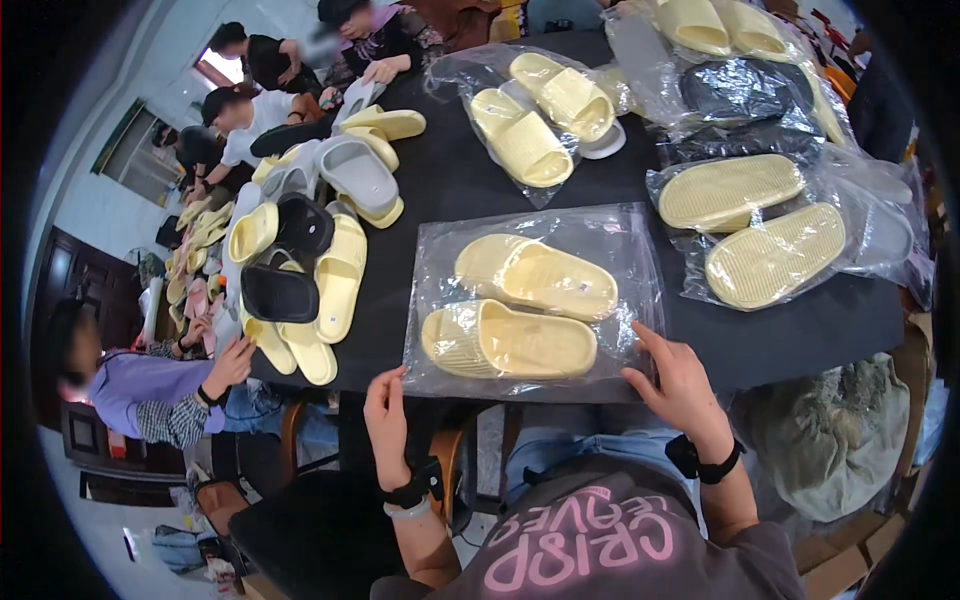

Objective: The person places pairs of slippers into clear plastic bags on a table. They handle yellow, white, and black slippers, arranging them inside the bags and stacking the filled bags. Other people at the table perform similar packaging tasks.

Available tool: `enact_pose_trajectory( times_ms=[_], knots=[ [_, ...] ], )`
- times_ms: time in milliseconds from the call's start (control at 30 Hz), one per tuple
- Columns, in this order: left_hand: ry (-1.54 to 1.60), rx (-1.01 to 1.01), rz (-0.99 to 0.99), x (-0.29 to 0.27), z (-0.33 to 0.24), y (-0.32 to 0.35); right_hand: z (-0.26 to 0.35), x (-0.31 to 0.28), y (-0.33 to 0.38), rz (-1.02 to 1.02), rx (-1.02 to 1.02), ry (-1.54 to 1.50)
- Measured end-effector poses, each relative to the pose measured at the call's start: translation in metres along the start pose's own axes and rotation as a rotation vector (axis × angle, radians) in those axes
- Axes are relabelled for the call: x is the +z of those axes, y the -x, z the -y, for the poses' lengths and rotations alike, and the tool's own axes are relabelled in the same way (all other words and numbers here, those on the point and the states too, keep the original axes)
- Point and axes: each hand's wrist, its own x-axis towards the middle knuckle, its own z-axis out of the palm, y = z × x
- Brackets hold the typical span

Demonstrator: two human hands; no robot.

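In front of me on the black table lies a clear plastic bag (540, 220) with a pair of pale yellow slide sandals inside, toes pointing left. The far slide (560, 275) and the near slide (535, 345) lie side by side, soles down. My left hand (388, 420) pinches the bag's near left corner between thumb and fingers. At the bag's right edge, my right hand (680, 385) is open, thumb and index finger apart, with the index fingertip touching the plastic.
Loose yellow, grey and black slides (340, 250) heap up at left. Bagged yellow slides (530, 130) lie beyond; more bagged pairs (770, 220) stack at right. A person in a purple top (160, 390) handles slides at left; others work farther back. A sack (840, 430) stands at lower right.
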Motion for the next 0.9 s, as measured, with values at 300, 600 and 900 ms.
enact_pose_trajectory(
  times_ms=[300,600,900],
  knots=[
    [0.282,-0.095,0.026,0.022,0.01,-0.009,-0.007,0.016,0.003,-0.062,0.132,-0.141],
    [-0.061,-0.005,-0.133,0.03,0.038,-0.009,-0.004,0.009,0.007,0.034,0.195,-0.389],
    [-0.296,0.015,0.048,0.02,0.006,-0.042,-0.025,-0.003,-0.051,0.283,0.368,-0.822]
  ],
)
